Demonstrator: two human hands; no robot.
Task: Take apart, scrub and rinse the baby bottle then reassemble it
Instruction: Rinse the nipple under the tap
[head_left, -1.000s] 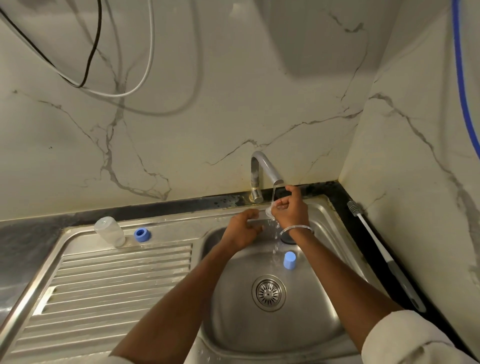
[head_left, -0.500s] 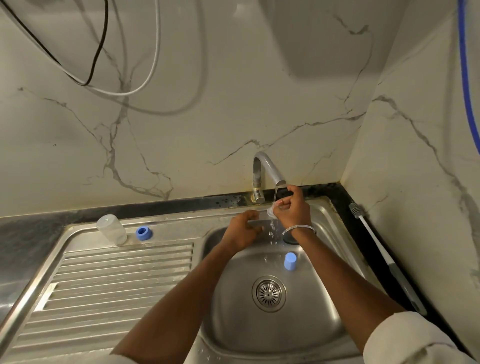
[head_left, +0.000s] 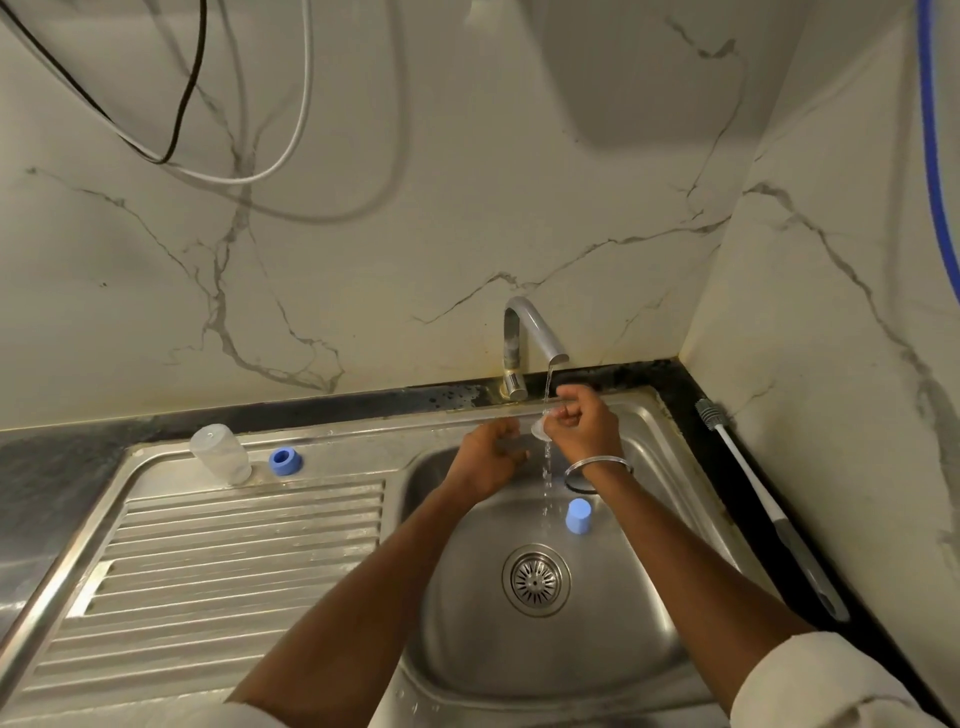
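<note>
My right hand (head_left: 587, 426) pinches a small clear teat (head_left: 539, 427) under the water running from the tap (head_left: 530, 332). Just left of the teat is my left hand (head_left: 488, 449), fingers loosely curled, with nothing seen in it. The clear bottle body (head_left: 221, 454) stands mouth-down on the back of the drainboard, and the blue screw ring (head_left: 283, 461) lies beside it. A blue cap (head_left: 578, 515) stands in the sink basin (head_left: 467, 597), below my right wrist.
A long-handled bottle brush (head_left: 769, 509) lies on the black counter strip along the right wall. The ribbed drainboard (head_left: 234, 561) fills the left side. A drain strainer (head_left: 536, 579) sits mid-basin. Cables hang on the wall at upper left.
Both hands stay under the tap with the teat. My left hand has drawn slightly away from my right hand. The view has shifted a little.
</note>
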